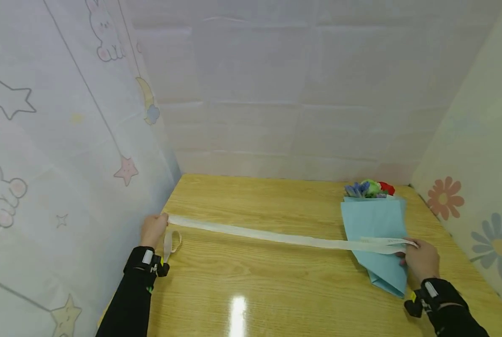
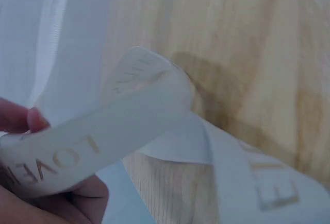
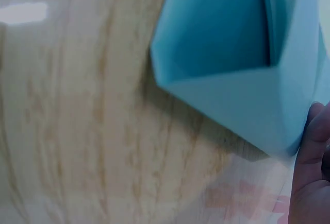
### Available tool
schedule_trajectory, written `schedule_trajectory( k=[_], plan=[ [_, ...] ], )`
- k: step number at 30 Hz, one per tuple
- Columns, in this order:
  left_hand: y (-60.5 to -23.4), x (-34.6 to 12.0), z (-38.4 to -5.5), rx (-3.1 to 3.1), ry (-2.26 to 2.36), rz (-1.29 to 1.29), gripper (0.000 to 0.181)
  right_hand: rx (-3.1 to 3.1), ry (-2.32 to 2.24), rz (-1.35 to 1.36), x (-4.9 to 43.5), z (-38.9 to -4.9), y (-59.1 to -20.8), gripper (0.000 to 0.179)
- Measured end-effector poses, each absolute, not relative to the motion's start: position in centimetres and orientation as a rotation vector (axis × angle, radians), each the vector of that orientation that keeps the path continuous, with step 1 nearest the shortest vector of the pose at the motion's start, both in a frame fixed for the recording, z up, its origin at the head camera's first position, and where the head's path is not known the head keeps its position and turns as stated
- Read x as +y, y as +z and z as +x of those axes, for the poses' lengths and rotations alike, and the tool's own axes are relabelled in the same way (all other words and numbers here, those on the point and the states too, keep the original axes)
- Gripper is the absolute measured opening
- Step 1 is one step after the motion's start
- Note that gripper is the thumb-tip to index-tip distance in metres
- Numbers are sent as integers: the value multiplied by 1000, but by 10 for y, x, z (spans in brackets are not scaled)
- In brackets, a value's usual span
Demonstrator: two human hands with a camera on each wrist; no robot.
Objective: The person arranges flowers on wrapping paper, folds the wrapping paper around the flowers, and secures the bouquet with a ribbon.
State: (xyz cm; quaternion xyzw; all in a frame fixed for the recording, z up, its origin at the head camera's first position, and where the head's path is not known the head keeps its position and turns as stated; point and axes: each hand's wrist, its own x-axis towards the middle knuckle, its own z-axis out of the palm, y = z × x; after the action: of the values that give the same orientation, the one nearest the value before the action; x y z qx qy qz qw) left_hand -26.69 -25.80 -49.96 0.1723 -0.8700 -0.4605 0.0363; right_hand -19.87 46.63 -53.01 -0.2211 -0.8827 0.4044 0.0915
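Observation:
A long cream ribbon [image 1: 255,232] stretches across the table between my two hands. At the left, my left hand [image 1: 153,229] grips it, and a loose tail curls down beside the wrist. Gold lettering shows on the ribbon [image 2: 129,121] in the left wrist view. On the right, my right hand [image 1: 424,260] pinches the ribbon where it doubles back over a bouquet in light blue wrapping paper [image 1: 371,220]. Fingers of that hand [image 3: 312,157] touch the paper's edge in the right wrist view. Blue, green and red flowers [image 1: 371,188] peek out at the bouquet's far end.
The wooden table [image 1: 251,281] meets a pale draped backdrop [image 1: 251,93] at the rear. Printed cloth walls [image 1: 65,164] stand close along the left and right sides. The bouquet's folded lower end [image 3: 227,95] points toward the near right.

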Motion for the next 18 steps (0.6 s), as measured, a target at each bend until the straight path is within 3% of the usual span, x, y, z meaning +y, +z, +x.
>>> schedule_trajectory(
  k=[5, 14, 18],
  plan=[
    [-525, -244, -260, -3002, -1139, 288, 38, -2593, 1179, -775, 471, -200, -531, 46],
    [-528, -234, -255, -3039, -1024, 433, 44, -2479, 1156, -1058, 487, -190, -536, 52],
    [-519, -227, -252, -3122, -863, 441, 30, -2567, 1143, -1064, 487, -184, -537, 52]
  ],
)
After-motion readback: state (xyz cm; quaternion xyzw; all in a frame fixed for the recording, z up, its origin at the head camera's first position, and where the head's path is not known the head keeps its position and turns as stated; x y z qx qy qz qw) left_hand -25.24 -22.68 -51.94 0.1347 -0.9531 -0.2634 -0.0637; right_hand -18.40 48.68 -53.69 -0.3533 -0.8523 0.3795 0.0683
